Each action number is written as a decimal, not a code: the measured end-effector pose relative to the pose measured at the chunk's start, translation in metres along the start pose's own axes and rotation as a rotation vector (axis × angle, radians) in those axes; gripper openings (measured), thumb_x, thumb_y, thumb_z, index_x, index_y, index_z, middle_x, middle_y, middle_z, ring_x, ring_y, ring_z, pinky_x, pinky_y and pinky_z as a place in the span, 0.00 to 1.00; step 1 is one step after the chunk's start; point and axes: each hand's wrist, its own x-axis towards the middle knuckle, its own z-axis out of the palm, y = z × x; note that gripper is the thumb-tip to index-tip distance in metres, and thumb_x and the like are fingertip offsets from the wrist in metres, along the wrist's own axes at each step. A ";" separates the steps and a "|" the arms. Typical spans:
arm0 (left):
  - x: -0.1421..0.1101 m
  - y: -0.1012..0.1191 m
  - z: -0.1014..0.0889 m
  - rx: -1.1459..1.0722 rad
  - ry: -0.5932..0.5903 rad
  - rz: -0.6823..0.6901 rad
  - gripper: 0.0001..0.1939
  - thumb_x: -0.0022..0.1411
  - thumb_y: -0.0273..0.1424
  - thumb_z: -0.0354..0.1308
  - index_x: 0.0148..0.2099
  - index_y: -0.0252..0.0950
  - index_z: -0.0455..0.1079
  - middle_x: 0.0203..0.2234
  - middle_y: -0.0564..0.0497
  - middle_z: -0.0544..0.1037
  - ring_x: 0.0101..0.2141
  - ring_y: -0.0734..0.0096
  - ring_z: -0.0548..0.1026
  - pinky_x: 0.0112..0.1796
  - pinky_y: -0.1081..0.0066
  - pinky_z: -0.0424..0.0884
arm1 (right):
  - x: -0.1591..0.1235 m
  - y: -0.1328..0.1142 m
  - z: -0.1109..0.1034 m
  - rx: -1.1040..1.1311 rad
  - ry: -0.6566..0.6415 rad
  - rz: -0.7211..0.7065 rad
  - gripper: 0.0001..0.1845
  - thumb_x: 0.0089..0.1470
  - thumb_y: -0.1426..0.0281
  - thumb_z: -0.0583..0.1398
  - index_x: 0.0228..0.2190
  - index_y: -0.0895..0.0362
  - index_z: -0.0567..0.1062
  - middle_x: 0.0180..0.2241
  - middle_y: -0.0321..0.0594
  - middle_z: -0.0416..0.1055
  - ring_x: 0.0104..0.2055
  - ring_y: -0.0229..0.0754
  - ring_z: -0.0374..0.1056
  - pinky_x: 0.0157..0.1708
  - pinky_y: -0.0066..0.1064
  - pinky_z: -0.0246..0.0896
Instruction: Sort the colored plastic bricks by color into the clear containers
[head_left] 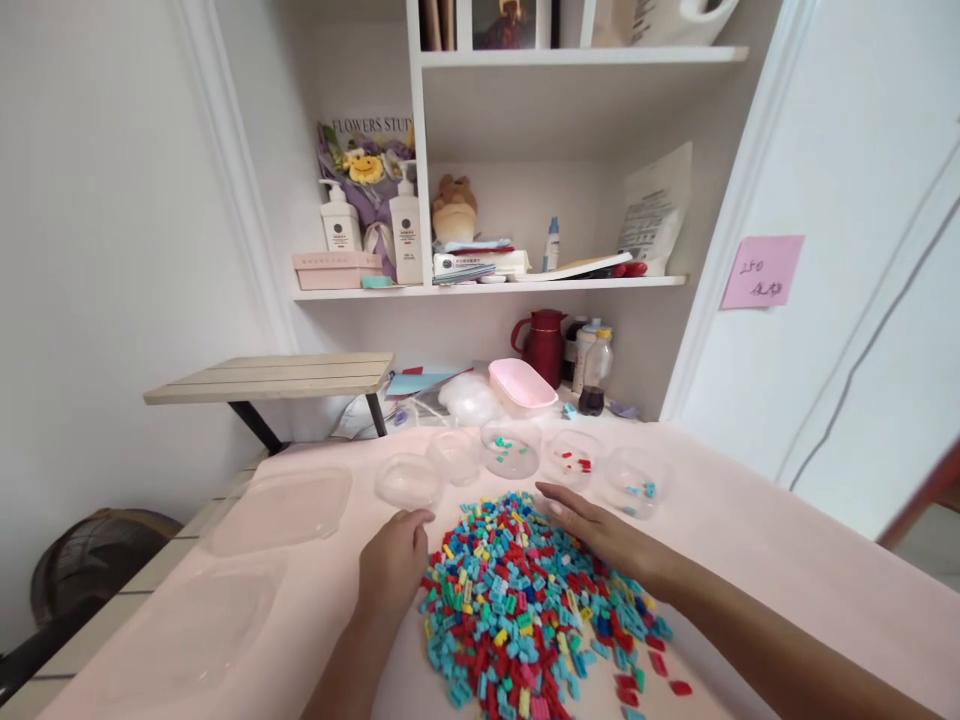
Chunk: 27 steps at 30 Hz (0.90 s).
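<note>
Bricks (517, 590) are flanked by a curled left hand (395, 555), its grip untellable, and an outstretched, unclenched right hand (600, 527), with bowls (529, 465) set behind, seemingly for reach.

The small bricks (517, 590) appear to be moulded plastic with a smooth, lightly glossy finish. The containers (409, 482) are transparent plastic, smooth and glossy. The tabletop (750, 520) is smooth and matt. The basin (523, 385) is smooth, opaque plastic. The slatted stand (270, 378) has matt, wood-look boards. The sticky note (763, 272) is matt paper.
</note>
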 end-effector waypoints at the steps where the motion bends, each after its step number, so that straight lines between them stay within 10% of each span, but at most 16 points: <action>1: 0.000 0.000 0.001 0.006 -0.002 0.007 0.19 0.62 0.26 0.45 0.46 0.44 0.75 0.46 0.54 0.78 0.47 0.69 0.74 0.43 0.72 0.65 | 0.008 -0.001 0.003 -0.029 -0.013 -0.021 0.35 0.54 0.47 0.55 0.58 0.51 0.65 0.61 0.42 0.59 0.64 0.54 0.50 0.63 0.46 0.39; 13: -0.004 0.003 -0.001 0.068 0.001 0.032 0.19 0.62 0.25 0.44 0.47 0.44 0.73 0.44 0.54 0.78 0.44 0.71 0.74 0.41 0.74 0.63 | 0.061 -0.030 0.059 -0.585 -0.238 -0.418 0.26 0.62 0.53 0.45 0.46 0.47 0.76 0.51 0.38 0.71 0.56 0.50 0.62 0.58 0.45 0.51; 27: 0.001 -0.001 0.002 0.041 -0.004 -0.024 0.20 0.62 0.27 0.43 0.46 0.45 0.74 0.47 0.56 0.78 0.47 0.69 0.74 0.43 0.71 0.65 | -0.029 -0.023 -0.005 -0.549 -0.233 -0.388 0.22 0.61 0.54 0.50 0.53 0.43 0.69 0.59 0.37 0.62 0.63 0.51 0.53 0.60 0.48 0.48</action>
